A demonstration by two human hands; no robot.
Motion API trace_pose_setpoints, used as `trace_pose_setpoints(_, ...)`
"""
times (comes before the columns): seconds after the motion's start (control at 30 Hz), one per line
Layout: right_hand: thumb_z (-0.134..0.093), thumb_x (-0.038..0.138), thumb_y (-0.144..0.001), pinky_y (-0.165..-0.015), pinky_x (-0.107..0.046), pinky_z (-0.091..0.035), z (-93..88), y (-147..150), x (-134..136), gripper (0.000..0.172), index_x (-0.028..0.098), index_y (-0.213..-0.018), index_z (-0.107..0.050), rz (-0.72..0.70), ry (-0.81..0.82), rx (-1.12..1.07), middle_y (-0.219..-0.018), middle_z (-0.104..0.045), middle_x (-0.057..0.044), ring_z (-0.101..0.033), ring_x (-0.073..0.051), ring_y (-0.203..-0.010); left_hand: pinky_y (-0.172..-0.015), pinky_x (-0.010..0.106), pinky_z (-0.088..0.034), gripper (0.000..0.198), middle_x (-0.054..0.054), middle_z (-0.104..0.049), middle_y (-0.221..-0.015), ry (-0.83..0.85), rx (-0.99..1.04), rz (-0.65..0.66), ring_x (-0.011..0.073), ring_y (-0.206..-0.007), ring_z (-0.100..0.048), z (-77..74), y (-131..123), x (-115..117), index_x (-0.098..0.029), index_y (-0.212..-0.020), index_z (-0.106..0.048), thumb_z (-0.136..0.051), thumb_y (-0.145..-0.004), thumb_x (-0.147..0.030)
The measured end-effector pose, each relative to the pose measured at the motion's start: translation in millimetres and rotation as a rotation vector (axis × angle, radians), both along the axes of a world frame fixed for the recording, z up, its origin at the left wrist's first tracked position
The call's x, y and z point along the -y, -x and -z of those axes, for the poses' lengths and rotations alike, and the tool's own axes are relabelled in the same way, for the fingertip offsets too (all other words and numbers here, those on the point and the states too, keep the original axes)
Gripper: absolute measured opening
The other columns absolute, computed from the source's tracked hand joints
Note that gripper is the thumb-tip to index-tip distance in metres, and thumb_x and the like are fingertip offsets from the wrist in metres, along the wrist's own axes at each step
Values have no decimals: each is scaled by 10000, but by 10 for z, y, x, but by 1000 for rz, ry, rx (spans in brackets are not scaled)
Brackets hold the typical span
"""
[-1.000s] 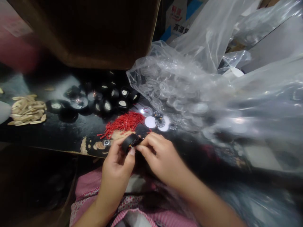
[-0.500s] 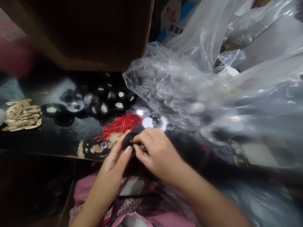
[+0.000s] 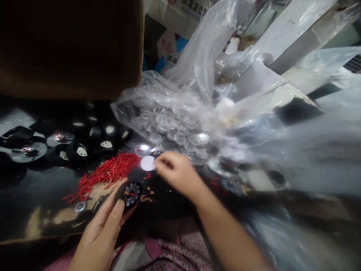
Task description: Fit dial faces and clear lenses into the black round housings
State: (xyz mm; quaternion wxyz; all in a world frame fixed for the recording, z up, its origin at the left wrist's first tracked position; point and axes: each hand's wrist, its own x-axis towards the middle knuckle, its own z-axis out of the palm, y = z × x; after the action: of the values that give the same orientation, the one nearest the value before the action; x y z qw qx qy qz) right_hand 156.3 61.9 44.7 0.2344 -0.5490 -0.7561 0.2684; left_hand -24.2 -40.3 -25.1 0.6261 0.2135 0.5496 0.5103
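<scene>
My left hand (image 3: pixel 105 222) grips a black round dial gauge (image 3: pixel 132 194) with white markings and a red pointer, its face turned up. The thumb lies along the rim and the fingers wrap round underneath. Farther off, my right hand (image 3: pixel 176 171) has its fingertips drawn together at the right edge of a white disc (image 3: pixel 147 163). What those fingers pinch, if anything, is hidden. Just behind the white disc, part of a black dial plate (image 3: pixel 156 153) shows. A heap of red pointers (image 3: pixel 109 171) lies between the hands and the black housings.
Black round housings (image 3: pixel 81 150) stand at the left, some with clear discs. A plastic bag (image 3: pixel 197 79) spills clear round lenses (image 3: pixel 180 137) behind my right hand. A small metal ring piece (image 3: pixel 80 207) sits near the table edge. A large dark box (image 3: pixel 70 49) hangs over the upper left.
My hands have parted. The right hand has left the gauge and moved to the white discs, while the left keeps hold of the gauge, its face now visible. The view has shifted right.
</scene>
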Motion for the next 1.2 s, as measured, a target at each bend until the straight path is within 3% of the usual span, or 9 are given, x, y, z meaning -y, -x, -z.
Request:
trace_pose_setpoints(0.07,-622,216,-865,-894,-380,-471,92,-240,-263,178,166,-1029,-671,305,-146,187,-1091,-667,-109,-624,-226,-976,-1035,418,-469,528,39,-626,-1358,42,23,-12,298,-1252,-565,-47,-10,-26,-317,-1314,-597,-674,-811,-458)
trace_pose_setpoints(0.17,-633,98,-789,-991,-536,-397,187,-511,-546,308,106,-1096,-665,371,-178,247,-1173,-620,-199,-568,-334,-1105,-1071,413,-432,524,37,-617,-1369,55,49,-5,284,-1249,-569,-81,-44,-64,-317,-1305,-605,-695,-802,-436)
trace_pose_setpoints(0.33,-514,128,-881,-964,-434,-470,138,-400,-339,269,174,-1080,-689,270,-132,120,-1070,-683,-107,-625,-238,-1023,-1015,406,-504,338,29,-655,-1318,6,234,-80,262,-1176,-623,-151,-93,-136,-295,-1145,-701,-687,-822,-393)
trace_pose_setpoints(0.43,-561,207,-904,-791,-310,-548,81,-57,55,321,213,-1215,-641,36,66,-101,-919,-700,-31,-656,-159,-802,-974,444,-529,313,80,-703,-1227,10,360,-37,269,-1111,-657,-221,-107,-183,-230,-1092,-718,-659,-842,-408)
trace_pose_setpoints(0.53,-546,169,-913,-858,-304,-525,65,238,361,365,219,-1266,-625,-137,113,-216,-1001,-637,-50,-630,-150,-903,-964,425,-531,366,87,-681,-1261,9,335,-24,276,-1160,-627,-220,-108,-196,-233,-1148,-691,-656,-841,-428)
trace_pose_setpoints(0.67,-545,193,-929,-923,-319,-481,64,371,444,331,227,-1245,-637,-184,51,-152,-1174,-552,-81,-591,-160,-1009,-982,389,-518,412,53,-607,-1372,-51,158,15,278,-1249,-563,-147,-87,-153,-271,-1214,-648,-696,-817,-372)
trace_pose_setpoints(0.9,-326,369,-1020,-642,-267,-366,44,483,391,428,199,-667,-499,-31,-134,-4,-628,-521,15,-491,-128,-615,-1067,360,-428,451,39,-667,-1303,-151,-157,202,264,-1256,-564,-227,-74,-32,-268,-1223,-659,-697,-797,-412)
trace_pose_setpoints(1.07,-263,285,-1025,-624,-273,-327,133,614,407,431,209,-633,-427,-40,-251,-49,-596,-488,20,-436,-122,-566,-1063,369,-425,422,32,-680,-1283,-190,-262,206,274,-1237,-580,-285,-68,-57,-280,-1217,-665,-673,-813,-400)
trace_pose_setpoints(1.2,-367,312,-1015,-668,-273,-344,120,632,432,391,195,-669,-505,-165,-90,-99,-652,-574,21,-509,-119,-620,-1042,392,-446,411,44,-697,-1251,-137,-309,207,290,-1194,-609,-256,162,89,-269,-1170,-692,-688,-790,-424)
